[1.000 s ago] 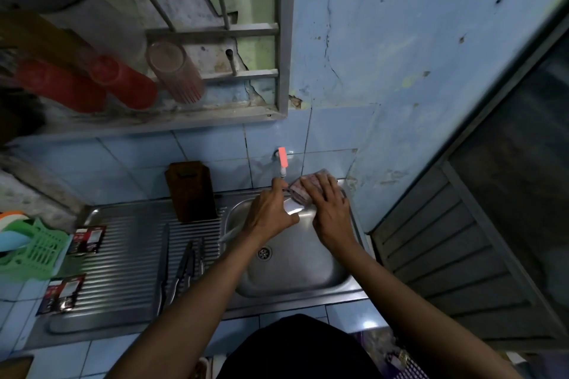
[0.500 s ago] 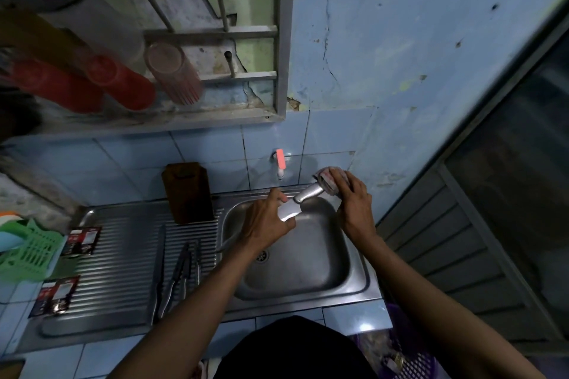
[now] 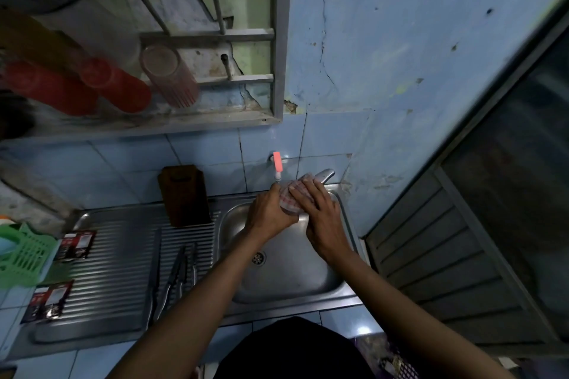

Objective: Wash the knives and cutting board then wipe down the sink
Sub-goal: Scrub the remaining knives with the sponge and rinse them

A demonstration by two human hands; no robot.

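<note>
A green basket sits at the far left. Washed knives lie on the drainboard, and the cutting board leans against the tiles. Over the sink, the left hand grips a knife while the right hand presses a cloth on its blade with fairly straight fingers.

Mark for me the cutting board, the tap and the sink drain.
cutting board [image 3: 184,194]: head view, middle of its upright face.
tap [image 3: 277,161]: head view, on the pink handle.
sink drain [image 3: 259,257]: head view, centre of the strainer in the basin floor.
</note>
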